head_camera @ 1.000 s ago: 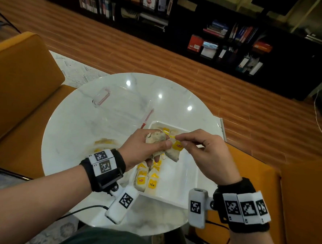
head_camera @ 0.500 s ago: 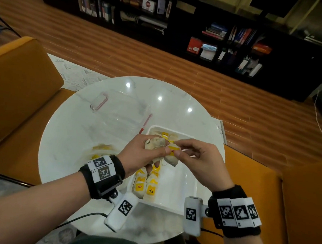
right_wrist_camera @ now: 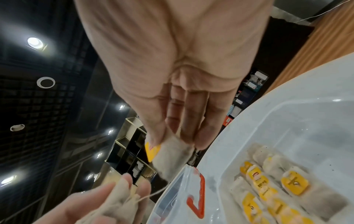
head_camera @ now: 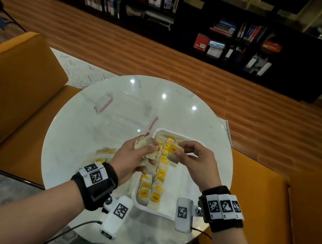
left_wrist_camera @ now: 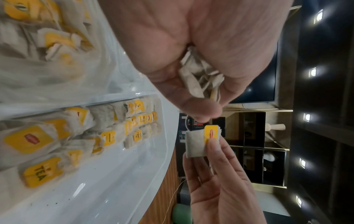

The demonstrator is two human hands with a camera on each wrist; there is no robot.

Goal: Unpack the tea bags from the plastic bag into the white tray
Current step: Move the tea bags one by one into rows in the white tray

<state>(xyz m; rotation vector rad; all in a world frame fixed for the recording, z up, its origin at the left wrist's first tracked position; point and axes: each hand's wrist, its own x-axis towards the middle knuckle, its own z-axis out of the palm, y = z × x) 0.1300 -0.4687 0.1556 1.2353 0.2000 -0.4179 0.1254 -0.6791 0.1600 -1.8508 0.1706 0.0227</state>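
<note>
The white tray (head_camera: pixel 171 215) lies on the table under my hands, with several yellow-tagged tea bags (head_camera: pixel 154 197) lined up in it. Above its far end my left hand (head_camera: pixel 149 149) grips a bunch of tea bags (left_wrist_camera: pixel 201 80). My right hand (head_camera: pixel 179 149) pinches a single tea bag (head_camera: pixel 174 153) by its yellow tag, just right of the bunch. A thin string (right_wrist_camera: pixel 153 194) runs between that bag and the bunch. The clear plastic bag (head_camera: pixel 127 110) with its red zip lies behind and left of the tray, and some tea bags (left_wrist_camera: pixel 47 37) are still inside it.
Everything sits on a round white marble table (head_camera: pixel 76 131). Orange seats (head_camera: pixel 17 86) flank it left and right. A black bookshelf (head_camera: pixel 227 41) stands beyond the wooden floor. A cable (head_camera: pixel 70 231) runs from my left wrist over the near edge.
My right hand has drawn the single tea bag a little to the right, away from the bunch in my left hand. Both hands stay over the tray's far end.
</note>
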